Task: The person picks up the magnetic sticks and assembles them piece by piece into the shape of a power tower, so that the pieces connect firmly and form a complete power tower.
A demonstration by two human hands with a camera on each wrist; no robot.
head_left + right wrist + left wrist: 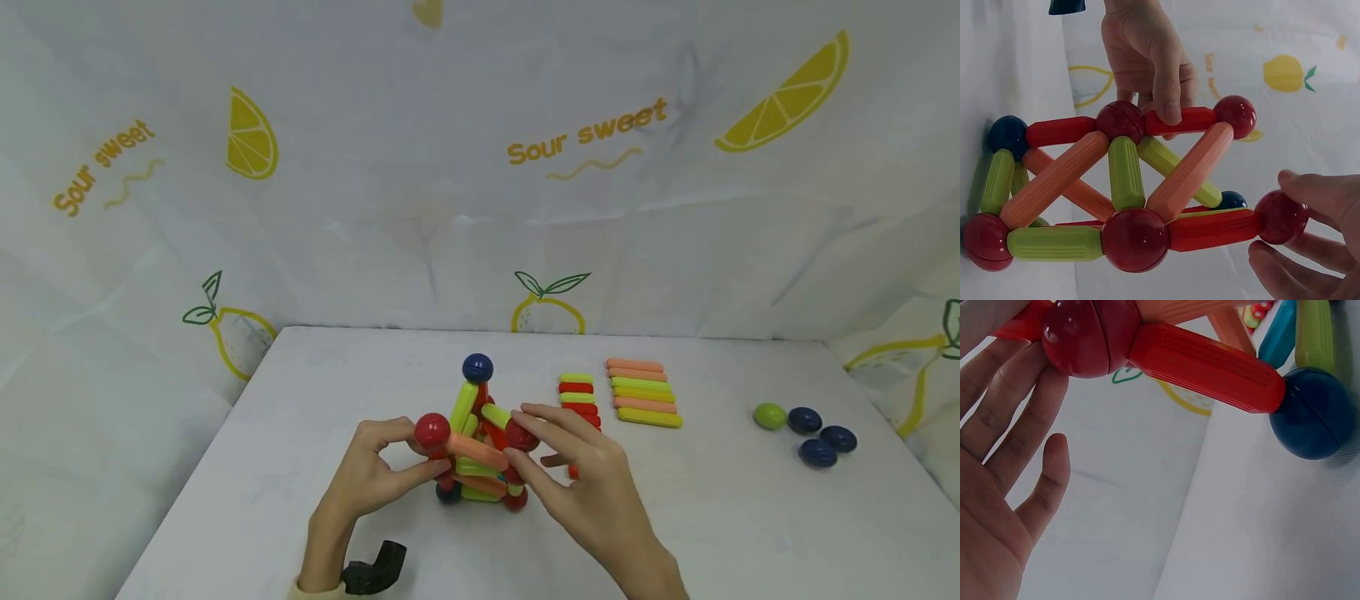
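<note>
A two-tier frame of magnetic sticks and balls (pixel 477 451) stands on the white table between both hands. Its sticks are red, orange and yellow-green, joined by red and dark blue balls. My left hand (pixel 367 471) pinches an upright red stick (pixel 1194 120) at the upper left, under a red corner ball (pixel 432 432). On the other side my right hand (pixel 588 475) holds a red ball (pixel 1280 217) at the tip of another upright red stick (pixel 1213 231). An orange stick (pixel 1191 172) slants from the left corner ball to a lower red ball (pixel 1135 240).
Right of the frame lie a column of short sticks (pixel 576 388), partly behind my right hand, and a stack of longer sticks (pixel 645 392). A green ball (pixel 769 416) and dark blue balls (pixel 817 453) sit farther right. Printed cloth (pixel 420 250) hangs behind the table.
</note>
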